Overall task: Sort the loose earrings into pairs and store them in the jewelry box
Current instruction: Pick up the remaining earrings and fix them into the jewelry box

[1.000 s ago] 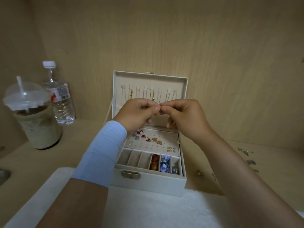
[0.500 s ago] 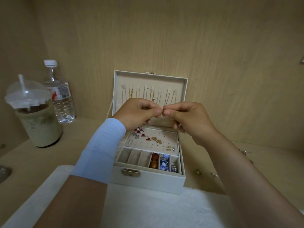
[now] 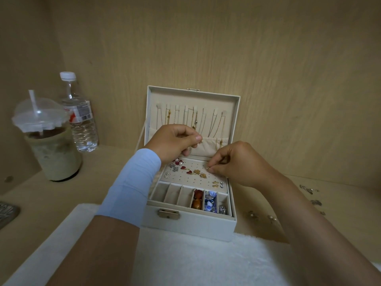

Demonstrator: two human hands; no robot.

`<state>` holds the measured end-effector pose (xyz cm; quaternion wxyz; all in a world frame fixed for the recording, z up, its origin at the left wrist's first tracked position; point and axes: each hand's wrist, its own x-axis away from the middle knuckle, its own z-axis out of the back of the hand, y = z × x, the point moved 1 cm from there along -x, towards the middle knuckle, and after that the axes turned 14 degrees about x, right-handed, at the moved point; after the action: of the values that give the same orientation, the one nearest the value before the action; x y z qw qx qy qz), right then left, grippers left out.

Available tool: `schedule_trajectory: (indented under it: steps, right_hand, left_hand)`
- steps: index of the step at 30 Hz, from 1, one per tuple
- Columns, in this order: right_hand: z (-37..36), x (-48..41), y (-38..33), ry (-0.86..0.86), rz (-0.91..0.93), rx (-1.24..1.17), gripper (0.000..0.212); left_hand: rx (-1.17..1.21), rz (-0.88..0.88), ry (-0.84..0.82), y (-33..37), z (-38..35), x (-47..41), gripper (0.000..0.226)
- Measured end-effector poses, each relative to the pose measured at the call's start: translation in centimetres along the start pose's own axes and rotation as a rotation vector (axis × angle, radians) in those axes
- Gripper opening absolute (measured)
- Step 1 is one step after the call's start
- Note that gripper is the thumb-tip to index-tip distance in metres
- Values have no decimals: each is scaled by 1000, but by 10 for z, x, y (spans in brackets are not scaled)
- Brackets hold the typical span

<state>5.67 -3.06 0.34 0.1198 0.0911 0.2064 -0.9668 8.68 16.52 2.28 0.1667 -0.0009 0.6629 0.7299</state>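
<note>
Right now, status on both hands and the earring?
Left hand pinches a tiny piece above the jewelry box. Right hand pinches a small earring at the holed panel. Nothing blocking.

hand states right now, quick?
Left hand: fingertips pinched together; cannot tell what it holds, if anything.
Right hand: pinches a small earring over the earring panel.
</note>
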Motion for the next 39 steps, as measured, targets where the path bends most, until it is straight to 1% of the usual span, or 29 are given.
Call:
schedule_trajectory:
  steps: [5, 8, 11, 13, 15, 18, 19, 21, 22, 25, 28, 35, 39]
  right_hand:
    - [-1, 1, -1, -1, 18, 22, 9]
    - [1, 1, -1, -67, 32, 30, 5]
    - [4, 1, 0, -128, 19, -26, 9]
    - [8, 1, 1, -131, -8, -95, 10]
    - [12, 1, 3, -53, -11, -161, 11]
    - [21, 0, 2, 152, 14, -322, 6]
    - [23, 0, 1, 178, 34, -371, 13]
    - [24, 0, -5, 188, 76, -382, 24]
    - [23, 0, -7, 200, 89, -371, 25]
    - [21, 0, -12, 283, 106, -379, 20]
    - [19, 0, -15, 347, 91, -386, 15]
    - [19, 0, -15, 399, 84, -405, 21]
    - [20, 1, -19, 401, 81, -425, 14]
  left_hand:
    - [16, 22, -6, 0, -1, 0, 7]
    - [-4, 29, -17, -1, 0, 0, 8]
    - [-15, 40, -31, -1, -1, 0, 8]
    - [-20, 45, -39, -1, -3, 0, 8]
    - [-28, 47, -50, -1, -5, 1, 8]
    - [-11, 42, -59, 0, -8, 1, 7]
    - [0, 37, -55, 1, -9, 1, 7]
    - [39, 25, -44, 2, -11, 2, 7]
    - [69, 25, -45, 3, -11, 2, 7]
    - [130, 41, -60, 5, -11, 3, 8]
    - [138, 58, -76, 6, -11, 3, 11]
    - [71, 56, -73, 14, -11, 5, 12]
    - [0, 25, -67, 18, -12, 4, 10]
